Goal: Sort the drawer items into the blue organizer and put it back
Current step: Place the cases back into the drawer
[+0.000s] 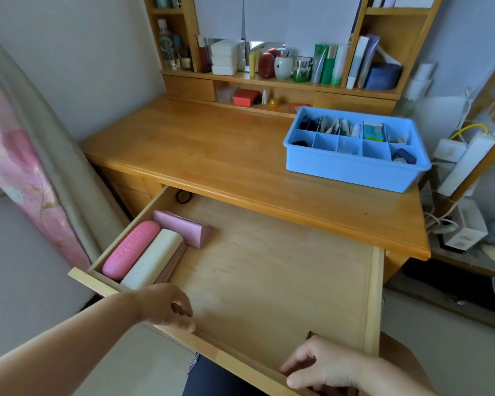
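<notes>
The wooden drawer (269, 281) is pulled wide open below the desk top. At its left side lie a pink glasses case (130, 250), a cream case (152, 260) and a mauve folded case (183, 227). A black hair tie (183, 197) sits at the back. The blue organizer (355, 167) stands on the desk at the right, several compartments holding small items. My left hand (166, 305) hangs over the drawer's front rim, fingers loosely curled, thumb touching the rim. My right hand (320, 367) grips the front rim near its right corner.
A shelf unit with bottles, jars and boxes (269, 64) lines the back of the desk (212, 144). A power strip and cables (466, 161) hang right of the desk. A pink patterned mattress (26, 172) leans at the left.
</notes>
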`<state>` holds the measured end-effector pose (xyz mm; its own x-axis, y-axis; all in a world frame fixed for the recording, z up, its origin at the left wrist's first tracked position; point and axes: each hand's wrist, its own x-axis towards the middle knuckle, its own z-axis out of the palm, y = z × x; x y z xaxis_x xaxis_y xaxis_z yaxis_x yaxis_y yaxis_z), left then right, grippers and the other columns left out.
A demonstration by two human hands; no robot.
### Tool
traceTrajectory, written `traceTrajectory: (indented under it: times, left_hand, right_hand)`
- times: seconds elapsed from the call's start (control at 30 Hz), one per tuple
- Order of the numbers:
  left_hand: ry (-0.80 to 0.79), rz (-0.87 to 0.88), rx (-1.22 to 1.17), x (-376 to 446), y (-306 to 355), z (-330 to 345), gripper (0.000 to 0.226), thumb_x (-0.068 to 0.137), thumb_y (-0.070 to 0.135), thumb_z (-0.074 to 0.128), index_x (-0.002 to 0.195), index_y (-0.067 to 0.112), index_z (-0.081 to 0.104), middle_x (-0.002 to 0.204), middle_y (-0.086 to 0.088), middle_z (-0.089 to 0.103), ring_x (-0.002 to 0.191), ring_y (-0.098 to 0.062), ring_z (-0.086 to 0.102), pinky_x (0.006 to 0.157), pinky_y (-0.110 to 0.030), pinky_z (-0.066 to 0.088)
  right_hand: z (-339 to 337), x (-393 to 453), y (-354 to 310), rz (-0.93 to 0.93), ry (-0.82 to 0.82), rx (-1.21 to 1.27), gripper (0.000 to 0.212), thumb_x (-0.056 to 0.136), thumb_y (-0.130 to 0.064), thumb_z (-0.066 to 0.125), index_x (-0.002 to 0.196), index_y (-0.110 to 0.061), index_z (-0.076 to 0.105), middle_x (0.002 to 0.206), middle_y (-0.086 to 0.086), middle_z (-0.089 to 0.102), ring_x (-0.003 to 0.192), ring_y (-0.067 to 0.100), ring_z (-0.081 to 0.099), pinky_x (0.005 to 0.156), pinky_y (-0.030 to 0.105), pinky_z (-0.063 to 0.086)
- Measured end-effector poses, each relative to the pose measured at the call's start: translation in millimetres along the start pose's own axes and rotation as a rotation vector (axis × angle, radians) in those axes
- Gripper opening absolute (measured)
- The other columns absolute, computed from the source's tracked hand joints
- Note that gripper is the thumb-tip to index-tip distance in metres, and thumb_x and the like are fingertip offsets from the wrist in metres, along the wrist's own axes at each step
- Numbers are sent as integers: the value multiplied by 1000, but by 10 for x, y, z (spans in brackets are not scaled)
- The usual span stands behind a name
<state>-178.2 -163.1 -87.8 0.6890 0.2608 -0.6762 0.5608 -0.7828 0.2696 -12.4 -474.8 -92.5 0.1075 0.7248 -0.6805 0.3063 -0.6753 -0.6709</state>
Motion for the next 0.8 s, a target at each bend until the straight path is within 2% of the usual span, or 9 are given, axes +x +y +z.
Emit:
traceTrajectory:
  times: [0.07, 0.2, 0.27, 0.4, 0.43, 0.53, 0.67, 0.73, 0.8]
  left_hand:
    - [45, -16, 11, 77, 43, -31, 46, 69, 76, 57, 93, 39, 68, 94, 25, 64, 87, 8, 58, 79, -13, 46]
    - [238, 11, -62, 249, 172, -158, 27, 89, 52, 55, 95, 29, 68, 90, 17, 64, 87, -3, 59, 80, -20, 47]
    - [370, 51, -175, 332, 249, -266, 20, 91, 37, 57, 92, 22, 70, 84, 13, 65, 84, -7, 60, 77, -19, 46]
    - [699, 127, -290, 538, 350, -585, 22, 93, 19, 52, 75, 21, 64, 69, 6, 61, 66, -4, 55, 63, -22, 42]
    - [741, 151, -305, 626, 333, -682, 22, 93, 19, 49, 81, 19, 66, 76, 6, 64, 72, -3, 58, 69, -23, 44]
    - [738, 92, -215, 1015, 157, -958, 33, 96, 17, 45, 125, 10, 59, 129, -2, 58, 118, -17, 53, 101, -25, 36]
    - [599, -67, -16, 1666, -95, -1208, 44, 98, 25, 43, 138, 8, 42, 146, -12, 38, 132, -28, 38, 108, -34, 31]
    - [548, -178, -10, 1945, -209, -1355, 48, 97, 30, 43, 139, 8, 39, 144, -15, 38, 131, -31, 38, 108, -35, 32]
    - [496, -250, -22, 2159, -372, -1487, 53, 96, 31, 44, 145, 13, 33, 148, -14, 35, 134, -31, 36, 112, -35, 30]
  right_hand:
    - [-6, 43, 19, 7, 76, 48, 29, 71, -53, 71, 97, -41, 73, 76, -23, 71, 67, -8, 64, 60, 9, 47]
    - [-164, 240, 5, -10, 265, 223, 6, 85, -24, 68, 87, -24, 74, 80, -1, 72, 66, 3, 65, 61, 19, 51]
    - [-315, 379, -24, -28, 343, 288, 10, 89, -15, 64, 84, -20, 72, 84, 7, 73, 64, 7, 62, 59, 20, 48]
    - [-635, 634, -117, -62, 530, 323, 19, 91, -14, 59, 78, -16, 72, 78, 1, 73, 61, 6, 60, 60, 21, 46]
    - [-702, 693, -127, -58, 574, 299, 20, 91, -15, 59, 76, -16, 73, 75, 2, 73, 62, 8, 61, 61, 22, 45]
    - [-841, 872, -47, -24, 692, 101, 19, 91, -25, 59, 78, -21, 72, 72, -3, 69, 72, 11, 62, 67, 26, 44]
    - [-844, 1020, 101, -39, 796, -223, 19, 87, -31, 65, 106, -31, 70, 121, -24, 55, 112, -6, 52, 90, 5, 33]
    - [-830, 1039, 116, -36, 762, -293, 32, 66, -29, 85, 96, -29, 74, 119, -24, 57, 100, -11, 58, 77, -2, 36]
    - [-851, 1062, 99, -66, 822, -395, 46, 36, -30, 97, 77, -27, 77, 104, -15, 70, 77, -4, 68, 62, 6, 46]
